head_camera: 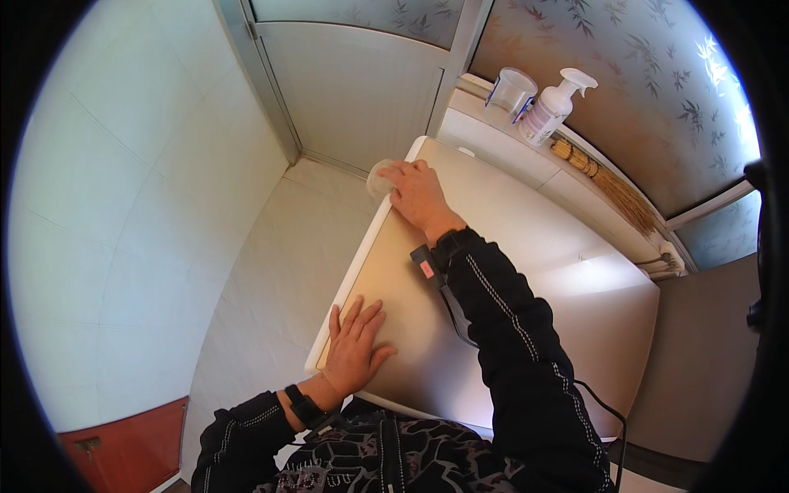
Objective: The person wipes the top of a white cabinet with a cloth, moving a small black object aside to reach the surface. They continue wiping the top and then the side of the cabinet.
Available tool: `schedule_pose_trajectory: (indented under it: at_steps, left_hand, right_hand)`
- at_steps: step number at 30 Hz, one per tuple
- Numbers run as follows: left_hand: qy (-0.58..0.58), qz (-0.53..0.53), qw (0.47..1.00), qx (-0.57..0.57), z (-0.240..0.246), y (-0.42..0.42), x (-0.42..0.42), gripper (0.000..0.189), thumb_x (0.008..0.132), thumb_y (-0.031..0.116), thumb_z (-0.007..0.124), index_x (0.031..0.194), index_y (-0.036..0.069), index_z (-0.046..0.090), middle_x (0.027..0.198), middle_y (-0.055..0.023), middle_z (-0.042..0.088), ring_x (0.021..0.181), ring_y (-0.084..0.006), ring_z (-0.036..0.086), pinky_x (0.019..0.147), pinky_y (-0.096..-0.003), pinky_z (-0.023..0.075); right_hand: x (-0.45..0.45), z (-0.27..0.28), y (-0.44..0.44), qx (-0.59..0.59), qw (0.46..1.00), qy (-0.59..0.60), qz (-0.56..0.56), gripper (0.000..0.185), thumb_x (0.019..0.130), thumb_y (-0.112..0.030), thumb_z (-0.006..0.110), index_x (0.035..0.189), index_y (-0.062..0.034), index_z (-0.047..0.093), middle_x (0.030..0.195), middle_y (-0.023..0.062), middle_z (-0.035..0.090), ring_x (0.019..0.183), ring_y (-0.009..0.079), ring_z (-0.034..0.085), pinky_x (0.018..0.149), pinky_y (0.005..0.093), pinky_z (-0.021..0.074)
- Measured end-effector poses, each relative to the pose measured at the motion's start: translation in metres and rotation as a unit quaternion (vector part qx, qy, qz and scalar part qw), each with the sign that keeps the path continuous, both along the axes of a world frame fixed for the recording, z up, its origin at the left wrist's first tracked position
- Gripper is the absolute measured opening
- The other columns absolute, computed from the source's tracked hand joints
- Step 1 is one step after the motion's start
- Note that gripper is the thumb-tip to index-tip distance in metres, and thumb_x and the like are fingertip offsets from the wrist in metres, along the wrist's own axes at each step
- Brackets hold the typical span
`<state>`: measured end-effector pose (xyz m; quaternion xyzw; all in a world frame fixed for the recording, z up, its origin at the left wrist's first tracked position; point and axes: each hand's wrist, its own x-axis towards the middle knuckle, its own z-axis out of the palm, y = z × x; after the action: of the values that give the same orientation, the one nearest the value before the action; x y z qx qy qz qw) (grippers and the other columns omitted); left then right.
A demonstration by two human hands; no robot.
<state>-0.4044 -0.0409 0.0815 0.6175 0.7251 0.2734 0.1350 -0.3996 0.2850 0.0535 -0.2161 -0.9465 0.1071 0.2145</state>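
Observation:
In front of me is a large appliance-like panel (493, 203), smooth, beige and slightly glossy, with a white rim (354, 280) along its left side. My right hand (421, 192) reaches to the far end of that rim. Its fingers press a pale, translucent-looking cloth or pad (380, 180) against the rim, and part of it hangs over the outer side. Nearer my body, my left hand (356, 348) rests palm down on the panel close to the rim, fingers spread and holding nothing. Both wrists carry black bands, the right one with a small cabled device (426, 265).
Along the right ledge (478, 120) stand a clear plastic tub (513, 92) and a white spray bottle (548, 111); a straw whisk brush (607, 185) lies beyond them. Frosted leaf-patterned glass (592, 80) rises behind. A metal-framed door (363, 86) closes the far side; tiled wall (123, 203) bounds the left.

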Motion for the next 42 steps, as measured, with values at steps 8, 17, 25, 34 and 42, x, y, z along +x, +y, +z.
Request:
schedule_pose_trajectory:
  at_steps: [8,17,25,34,42]
  left_hand:
    - [-0.186,0.076,0.961,0.190,-0.025,-0.008,-0.006,0.027,0.090,0.014,0.066,0.113,0.004,0.056,0.116,-0.0152,0.059,0.114,-0.0393,0.055,0.116,-0.0569,0.0270]
    - [-0.289,0.305,0.857,0.297,-0.036,-0.090,-0.004,0.018,0.107,0.019,0.050,0.109,0.002,0.056,0.102,-0.0039,0.057,0.095,-0.0129,0.053,0.088,-0.0271,0.0445]
    - [-0.383,0.275,0.849,0.240,-0.046,-0.166,0.005,0.030,0.108,0.026,0.049,0.123,0.002,0.056,0.117,-0.0099,0.063,0.105,-0.0169,0.060,0.093,-0.0316,0.0486]
    - [-0.604,0.047,0.787,0.121,-0.010,-0.157,0.012,0.053,0.103,0.035,0.058,0.139,-0.002,0.048,0.128,-0.0125,0.062,0.113,-0.0200,0.060,0.095,-0.0351,0.0502]
    - [-0.630,0.028,0.773,0.074,-0.005,-0.125,-0.056,0.038,0.101,0.024,0.061,0.130,-0.001,0.058,0.114,-0.0047,0.065,0.099,-0.0118,0.058,0.087,-0.0278,0.0482]
  right_hand:
    - [0.029,0.003,-0.122,-0.072,0.991,0.026,0.110,0.043,0.079,-0.013,0.065,0.121,-0.0212,0.067,0.126,0.0012,0.063,0.111,0.0286,0.054,0.095,0.0429,0.0449]
    - [0.073,0.010,-0.269,-0.154,0.967,0.051,0.198,0.046,0.078,-0.013,0.067,0.123,-0.0214,0.065,0.125,0.0011,0.062,0.108,0.0286,0.054,0.092,0.0397,0.0471]
    - [0.124,0.021,-0.331,-0.521,0.837,0.072,0.153,0.045,0.092,-0.012,0.058,0.137,-0.0126,0.056,0.130,0.0066,0.062,0.113,0.0247,0.058,0.099,0.0373,0.0483]
    - [0.151,0.053,-0.348,-0.879,0.390,0.272,0.035,0.040,0.107,-0.033,0.042,0.136,-0.0086,0.055,0.123,0.0053,0.066,0.110,0.0167,0.063,0.095,0.0340,0.0520]
    - [0.084,0.063,-0.356,-0.817,0.482,0.312,0.054,0.046,0.101,-0.035,0.060,0.134,-0.0032,0.054,0.120,0.0076,0.065,0.110,0.0203,0.063,0.100,0.0352,0.0499]
